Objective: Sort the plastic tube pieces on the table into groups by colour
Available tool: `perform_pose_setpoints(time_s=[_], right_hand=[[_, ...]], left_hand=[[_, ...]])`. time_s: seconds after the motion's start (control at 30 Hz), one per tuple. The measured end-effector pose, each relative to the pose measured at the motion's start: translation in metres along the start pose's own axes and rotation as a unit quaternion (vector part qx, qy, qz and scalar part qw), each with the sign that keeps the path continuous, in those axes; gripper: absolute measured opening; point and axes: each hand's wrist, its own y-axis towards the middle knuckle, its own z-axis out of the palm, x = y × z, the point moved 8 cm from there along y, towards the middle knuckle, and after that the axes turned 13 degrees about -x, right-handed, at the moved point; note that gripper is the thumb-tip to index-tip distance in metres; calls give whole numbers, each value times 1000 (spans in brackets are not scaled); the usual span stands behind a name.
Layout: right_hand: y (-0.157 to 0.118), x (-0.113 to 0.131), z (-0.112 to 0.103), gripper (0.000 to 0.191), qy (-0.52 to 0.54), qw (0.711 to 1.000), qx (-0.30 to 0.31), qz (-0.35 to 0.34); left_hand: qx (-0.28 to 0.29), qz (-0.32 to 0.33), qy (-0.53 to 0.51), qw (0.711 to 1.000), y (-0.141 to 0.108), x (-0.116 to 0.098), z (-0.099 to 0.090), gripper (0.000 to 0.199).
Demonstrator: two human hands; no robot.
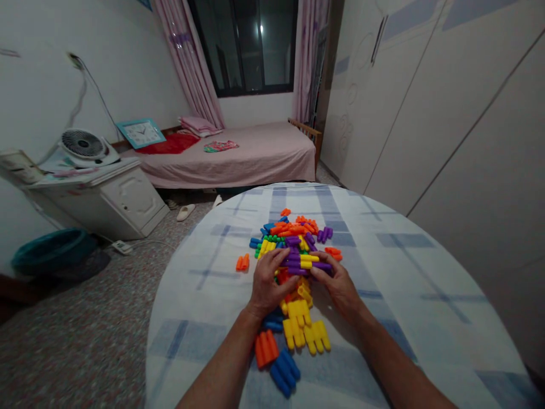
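Above the pile, my left hand (269, 282) and my right hand (338, 282) hold joined purple and yellow plastic building blocks (305, 262) between them. My left fingers grip the purple end, while my right thumb and fingers close on the opposite end. Under and behind my hands lie more finger-shaped blocks: orange blocks (293, 229), green blocks (276, 239) and purple blocks (325, 234). Closer to me are several yellow blocks (317, 336), an orange block (266, 349) and a blue block (285, 372). My hands hide part of the pile.
The round table has a blue-and-white checked cloth (204, 307). A loose orange block (242, 262) lies left of the pile. Beyond the table stand a bed (264, 153), a white cabinet (123, 199) with a fan (84, 143), and a wardrobe (426, 113) on the right.
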Motion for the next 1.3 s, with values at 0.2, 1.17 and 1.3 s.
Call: perform_pose_setpoints(time_s=[0.2, 1.17, 1.3], right_hand=[[7, -9, -8, 38, 41, 999, -1, 10], [-5, 1, 11, 30, -129, 983, 42, -121], [0, 0, 2, 27, -126, 984, -9, -127]], left_hand=[[-7, -24, -20, 999, -1, 9, 1, 48], [11, 88, 37, 995, 1, -17, -2, 31], [-30, 30, 31, 999, 3, -7, -7, 26]])
